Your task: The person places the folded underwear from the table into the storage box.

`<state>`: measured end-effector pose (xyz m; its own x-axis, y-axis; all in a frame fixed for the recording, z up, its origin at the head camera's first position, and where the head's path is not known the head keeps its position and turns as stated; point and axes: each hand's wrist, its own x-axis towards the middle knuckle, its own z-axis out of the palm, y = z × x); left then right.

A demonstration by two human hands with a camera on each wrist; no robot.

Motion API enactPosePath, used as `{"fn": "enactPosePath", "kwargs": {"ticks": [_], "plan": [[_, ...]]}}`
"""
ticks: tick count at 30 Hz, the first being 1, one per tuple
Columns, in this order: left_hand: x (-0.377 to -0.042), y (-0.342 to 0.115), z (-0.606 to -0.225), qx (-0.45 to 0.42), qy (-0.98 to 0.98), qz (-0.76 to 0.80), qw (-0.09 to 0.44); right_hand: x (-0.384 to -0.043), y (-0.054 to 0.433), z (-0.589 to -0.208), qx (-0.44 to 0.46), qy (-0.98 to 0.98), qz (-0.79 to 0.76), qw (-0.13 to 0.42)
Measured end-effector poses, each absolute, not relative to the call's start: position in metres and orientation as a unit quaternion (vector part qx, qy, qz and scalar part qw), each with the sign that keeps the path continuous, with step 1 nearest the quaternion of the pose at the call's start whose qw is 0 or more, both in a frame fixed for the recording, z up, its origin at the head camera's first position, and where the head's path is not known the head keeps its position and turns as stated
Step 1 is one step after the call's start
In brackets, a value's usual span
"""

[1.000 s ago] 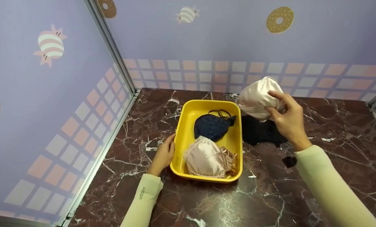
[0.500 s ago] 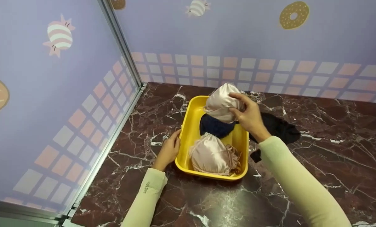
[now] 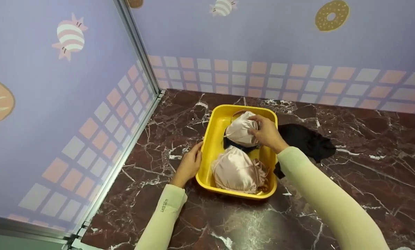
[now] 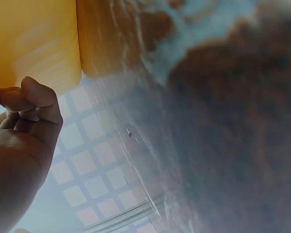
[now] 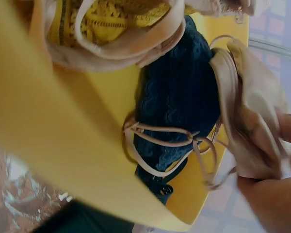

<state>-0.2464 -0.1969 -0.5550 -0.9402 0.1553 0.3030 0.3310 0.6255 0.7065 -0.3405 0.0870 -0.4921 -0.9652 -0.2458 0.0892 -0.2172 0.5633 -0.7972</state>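
Note:
A yellow plastic bin (image 3: 212, 130) stands on the marble surface. My left hand (image 3: 190, 163) holds its left side, and the left wrist view shows those fingers (image 4: 39, 99) bent against the yellow wall. My right hand (image 3: 266, 133) pinches a pale pink satin bra (image 3: 242, 128) between thumb and fingers inside the far half of the bin. Its thin straps (image 5: 160, 133) trail over a navy lace bra (image 5: 179, 92), which it mostly covers in the head view. Another pale pink satin bra (image 3: 233, 170) lies folded, cup up, in the near half.
A black garment (image 3: 304, 142) lies crumpled on the marble surface (image 3: 360, 180) just right of the bin, partly behind the right forearm. Purple printed walls (image 3: 242, 41) border the surface at the back and left, with a metal strip (image 3: 131, 142) along the left wall's foot.
My right hand has carried the satin bra leftward from above the black garment and lowered it into the bin, onto the navy bra. My left hand keeps to the bin's side. The head view has shifted slightly.

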Motion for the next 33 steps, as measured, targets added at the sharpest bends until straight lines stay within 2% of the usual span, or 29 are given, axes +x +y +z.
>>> {"fn": "enactPosePath", "kwargs": {"ticks": [5,13,24,33], "plan": [[-0.246,-0.196,-0.555,-0.135,-0.896,-0.409,0.103,-0.34,0.092,-0.494,-0.126,0.908,-0.394,0.076],[-0.245,-0.195,-0.556,-0.142,-0.895,-0.408,0.111,-0.337,0.105,-0.498,-0.137,0.907,-0.385,0.103],[-0.247,-0.197,-0.558,-0.139,-0.894,-0.41,0.118,-0.344,0.143,-0.482,-0.122,0.892,-0.436,0.014],[-0.249,-0.196,-0.556,-0.143,-0.893,-0.41,0.116,-0.348,0.194,-0.489,-0.087,0.895,-0.436,-0.043]]}}
